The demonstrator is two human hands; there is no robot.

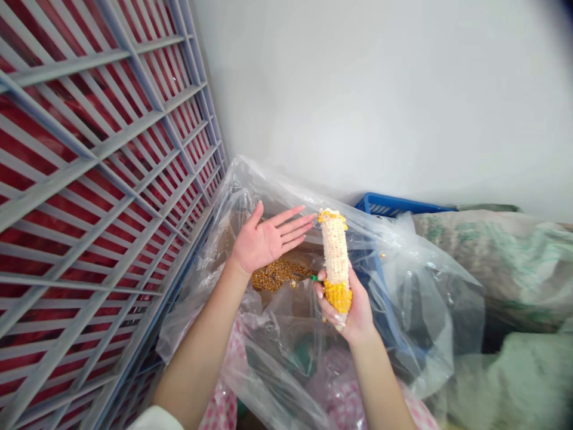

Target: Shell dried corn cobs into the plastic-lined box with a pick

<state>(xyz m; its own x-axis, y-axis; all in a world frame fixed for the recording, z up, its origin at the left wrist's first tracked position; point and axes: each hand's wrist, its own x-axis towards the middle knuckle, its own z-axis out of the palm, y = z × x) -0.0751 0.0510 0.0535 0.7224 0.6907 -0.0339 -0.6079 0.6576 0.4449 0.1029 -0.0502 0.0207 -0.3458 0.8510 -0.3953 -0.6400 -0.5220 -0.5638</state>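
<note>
My right hand [353,310] is wrapped around the lower end of a corn cob [335,257], held upright over a clear plastic bag [403,280]. Most of the cob is stripped pale; yellow kernels remain at its base and tip. My left hand [268,239] is spread flat, palm up, fingers stretched toward the cob, just left of it and holding nothing. Below both hands a pile of loose kernels [277,275] lies in the bag.
A grey metal grille [102,179] with red behind it fills the left. A blue plastic crate [394,206] stands behind the bag against a white wall [380,89]. Greenish woven sacks [501,269] lie to the right.
</note>
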